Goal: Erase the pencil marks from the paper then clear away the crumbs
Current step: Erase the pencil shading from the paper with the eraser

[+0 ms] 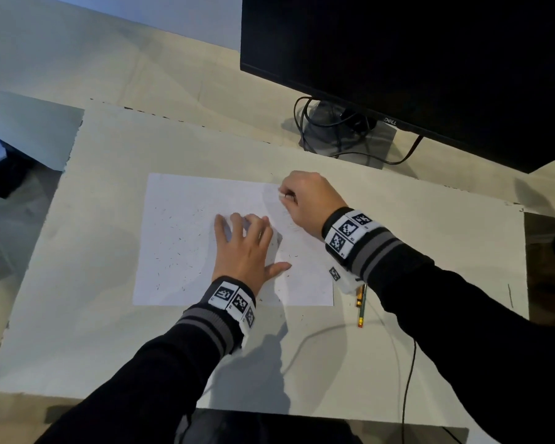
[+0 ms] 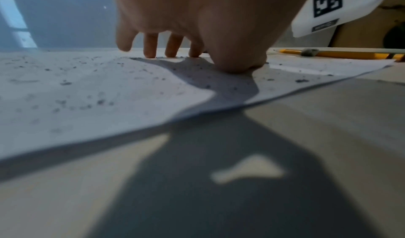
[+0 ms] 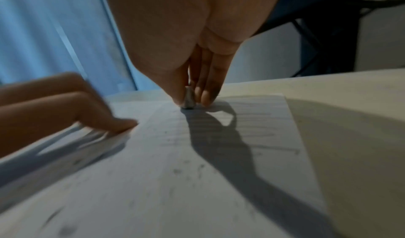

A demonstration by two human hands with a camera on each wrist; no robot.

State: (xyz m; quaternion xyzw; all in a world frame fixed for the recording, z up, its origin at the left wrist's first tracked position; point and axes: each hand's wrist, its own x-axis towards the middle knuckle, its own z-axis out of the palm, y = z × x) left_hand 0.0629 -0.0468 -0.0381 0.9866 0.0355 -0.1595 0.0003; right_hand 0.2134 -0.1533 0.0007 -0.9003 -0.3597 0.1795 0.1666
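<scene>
Your paper (image 1: 186,238) lies flat on the pale desk (image 1: 109,347), long side toward you, and it's covered in little dark eraser crumbs (image 1: 173,248), mostly on the left half, with a few spilled onto the desk past the near edge. Faint pencil marks (image 3: 252,134) show on the right part of the sheet in the right wrist view, though it's blurry.

Your left hand (image 1: 244,251) is spread flat, fingers fanned out, pressing the middle of the paper. Your right hand (image 1: 305,200) is up at the far right corner of the sheet, pinching a small grey eraser (image 3: 189,99) between thumb and fingers, its tip down on the paper.

Around you: a yellow pencil (image 1: 361,307) sits just off the paper's right edge, partly hidden under your right wrist. A black monitor (image 1: 414,59) hangs over the far right of the desk, "DELL" readable on its bezel, with its stand (image 1: 343,139) and tangled cables (image 1: 305,116) behind the paper. Both wrists wear white bands with black square marker patterns (image 1: 234,299).
</scene>
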